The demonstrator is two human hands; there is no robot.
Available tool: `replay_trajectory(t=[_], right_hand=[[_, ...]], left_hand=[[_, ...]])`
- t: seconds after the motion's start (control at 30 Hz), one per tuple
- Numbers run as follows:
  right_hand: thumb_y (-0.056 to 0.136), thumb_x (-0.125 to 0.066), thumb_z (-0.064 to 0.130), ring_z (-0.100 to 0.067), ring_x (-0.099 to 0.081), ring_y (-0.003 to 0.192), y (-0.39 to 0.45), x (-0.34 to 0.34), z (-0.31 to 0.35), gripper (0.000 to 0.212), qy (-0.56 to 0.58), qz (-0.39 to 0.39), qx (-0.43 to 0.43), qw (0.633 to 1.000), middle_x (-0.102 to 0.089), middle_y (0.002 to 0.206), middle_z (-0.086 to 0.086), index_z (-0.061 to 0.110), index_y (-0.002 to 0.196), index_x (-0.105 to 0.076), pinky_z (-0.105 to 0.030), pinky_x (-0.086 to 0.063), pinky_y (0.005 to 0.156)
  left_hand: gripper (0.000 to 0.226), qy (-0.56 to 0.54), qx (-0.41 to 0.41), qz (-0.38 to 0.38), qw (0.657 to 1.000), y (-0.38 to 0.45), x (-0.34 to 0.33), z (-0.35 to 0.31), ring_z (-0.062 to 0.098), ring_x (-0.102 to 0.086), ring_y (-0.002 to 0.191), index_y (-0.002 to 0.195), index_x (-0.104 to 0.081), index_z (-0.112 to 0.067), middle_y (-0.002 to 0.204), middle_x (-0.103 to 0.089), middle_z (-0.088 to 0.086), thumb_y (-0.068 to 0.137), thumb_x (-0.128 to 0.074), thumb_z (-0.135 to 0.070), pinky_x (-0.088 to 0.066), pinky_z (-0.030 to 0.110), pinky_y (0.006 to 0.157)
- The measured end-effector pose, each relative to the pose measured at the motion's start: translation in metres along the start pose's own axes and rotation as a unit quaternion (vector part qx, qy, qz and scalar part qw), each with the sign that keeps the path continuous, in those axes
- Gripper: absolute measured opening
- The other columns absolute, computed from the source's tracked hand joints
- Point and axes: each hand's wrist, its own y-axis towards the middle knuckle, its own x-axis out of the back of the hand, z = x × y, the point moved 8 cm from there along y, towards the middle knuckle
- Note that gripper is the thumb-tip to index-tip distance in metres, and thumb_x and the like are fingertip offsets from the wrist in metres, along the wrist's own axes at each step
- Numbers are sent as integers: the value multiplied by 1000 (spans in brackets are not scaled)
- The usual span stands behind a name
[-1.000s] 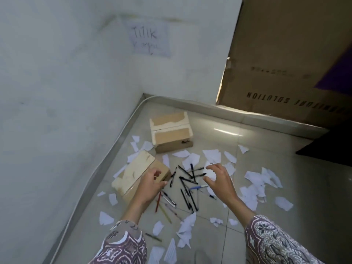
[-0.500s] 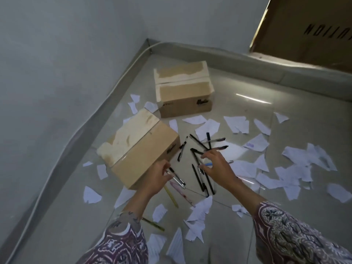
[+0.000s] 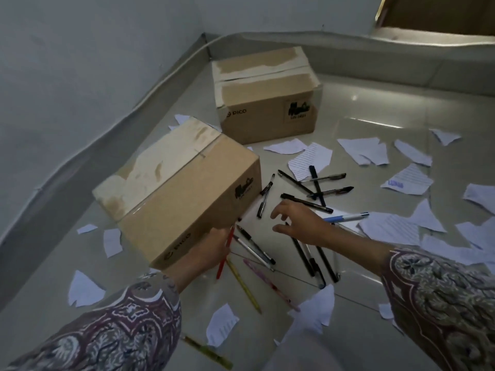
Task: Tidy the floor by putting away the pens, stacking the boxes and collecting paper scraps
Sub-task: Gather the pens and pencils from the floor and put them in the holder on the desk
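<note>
— Looking at the left hand (image 3: 211, 250) first: pressed against the lower near corner of the nearer box (image 3: 176, 199), fingers curled round a red pen (image 3: 225, 253) held upright against the cardboard. Thumb side hidden behind the box edge.

— And the right hand (image 3: 300, 223)?

— Hovering just over the floor (image 3: 375, 108), fingers spread apart and loosely bent, gripping nothing. Just past the fingertips, a black pen (image 3: 306, 203) lying flat; a blue-and-white pen (image 3: 345, 217) sticking out from behind the wrist.

— Where do the rest of the pens lie?

— Scattered between the nearer box and the paper scraps (image 3: 364, 153) – a loose crisscross of black pens (image 3: 317, 187) beyond the right hand, several more under the right forearm, plus a yellow pen (image 3: 243, 286) and a pink pen (image 3: 270, 283) nearer the body. Another yellowish pen (image 3: 206, 353) down by the left sleeve (image 3: 112, 330).

— The boxes?

— Apart, not stacked. Nearer box tilted, sitting askew beside the wall (image 3: 80, 76); farther box (image 3: 265, 95) flat in the corner, closed, torn tape on top.

— And the paper?

— Torn scraps everywhere on the tiles – thickest on the right, a few small ones beside the nearer box and near the sleeves.
</note>
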Motion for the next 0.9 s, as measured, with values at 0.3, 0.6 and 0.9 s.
replay_trajectory(t=[0.3,0.6,0.9], right_hand=[[88,-60,31,-19,-56,101,13,-28,8,31,-79,69,50,993,-49,122,-3,14,114,-58,-36,-48,85],[89,-59,27,-21,-53,106,21,-35,-9,29,-90,108,22,990,-50,121,-9,11,113,-59,-23,-37,79],[89,-58,28,-23,-55,106,26,-54,-20,30,-98,136,-6,986,-53,123,-10,11,114,-59,-30,-42,82]], left_hand=[[11,20,46,-21,999,24,-36,22,35,-57,106,96,-54,-1,111,-59,20,87,-52,-8,-48,40,84],[16,-119,74,-104,985,26,-35,22,34,-57,86,91,-53,0,92,-59,21,93,-42,-12,-44,37,73],[38,-245,131,-75,958,48,-46,21,21,-47,74,57,-32,-14,61,-39,0,87,-54,-14,-31,25,62]])
